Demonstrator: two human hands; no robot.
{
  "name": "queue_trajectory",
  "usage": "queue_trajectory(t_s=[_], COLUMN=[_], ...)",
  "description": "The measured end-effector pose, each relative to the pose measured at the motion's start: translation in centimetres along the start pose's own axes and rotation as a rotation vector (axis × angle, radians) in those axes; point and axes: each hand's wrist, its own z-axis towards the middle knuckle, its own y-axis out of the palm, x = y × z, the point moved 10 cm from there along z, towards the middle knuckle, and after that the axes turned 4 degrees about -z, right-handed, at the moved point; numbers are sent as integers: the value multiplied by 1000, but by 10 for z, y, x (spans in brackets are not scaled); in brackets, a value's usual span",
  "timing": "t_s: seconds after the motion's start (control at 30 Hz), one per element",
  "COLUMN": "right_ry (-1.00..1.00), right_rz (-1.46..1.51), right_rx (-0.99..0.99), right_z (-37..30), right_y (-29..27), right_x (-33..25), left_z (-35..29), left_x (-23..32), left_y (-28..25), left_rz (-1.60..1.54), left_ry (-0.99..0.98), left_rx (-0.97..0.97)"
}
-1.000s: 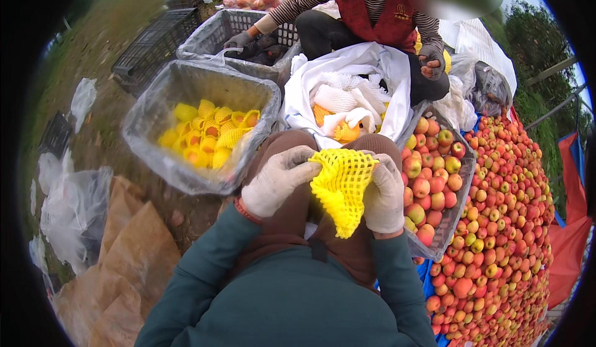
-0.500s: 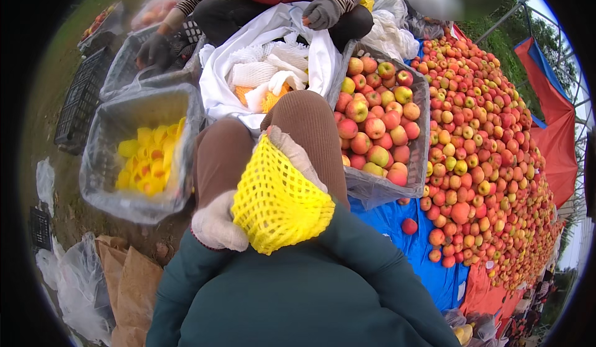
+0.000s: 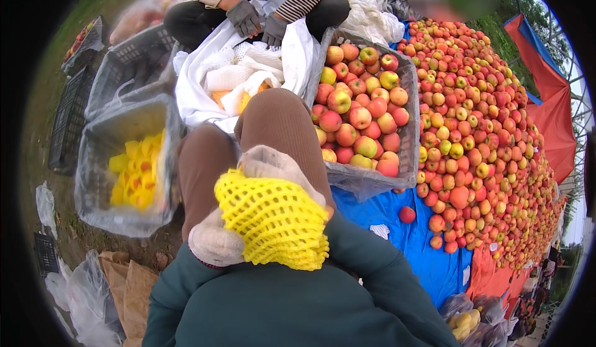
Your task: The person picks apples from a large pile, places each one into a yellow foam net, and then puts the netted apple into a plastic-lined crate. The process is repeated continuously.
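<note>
A yellow foam fruit net (image 3: 273, 219) hangs between my two hands, in front of my knees. My left hand (image 3: 217, 238), in a pale knit glove, grips the net's left side. My right hand (image 3: 279, 167), gloved the same way, holds its upper edge. Most of my fingers are behind the mesh. Whether an apple is inside the net I cannot tell. Beyond my right knee stands a lined crate (image 3: 406, 132) of red-yellow apples (image 3: 360, 117). Left of my legs, another lined crate (image 3: 87, 179) contains apples in yellow nets (image 3: 136, 170).
Across from me sits a person with grey-gloved hands (image 3: 245, 21) over a white sack (image 3: 189, 101) of foam nets. Another lined crate (image 3: 133, 45) stands at far left. A large apple heap (image 3: 484, 148) covers the right, bordering a blue tarp (image 3: 397, 223). Brown paper (image 3: 139, 291) lies lower left.
My hands have shifted slightly, and the yellow net looks wider and more bunched at its lower right. The other person's hand has left the far-left crate for the white sack. The view has shifted.
</note>
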Motion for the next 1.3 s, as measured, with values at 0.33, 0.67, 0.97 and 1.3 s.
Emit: queue_trajectory(t_s=[0.33,0.67,0.97,1.3], right_ry=[106,-285,-214,-347], right_rz=[-1836,-973,297,-167], right_rx=[653,778,24,96], right_z=[-27,-48,-9,47], right_y=[-305,-347,-27,0], right_x=[-91,-90,-32,3], left_z=[8,6,-10,-47], left_x=[56,70,87,114], left_y=[-43,-64,-6,-66], left_rz=[-98,-77,1199,575], left_ry=[380,459,800,745], left_rx=[85,240,443,500])
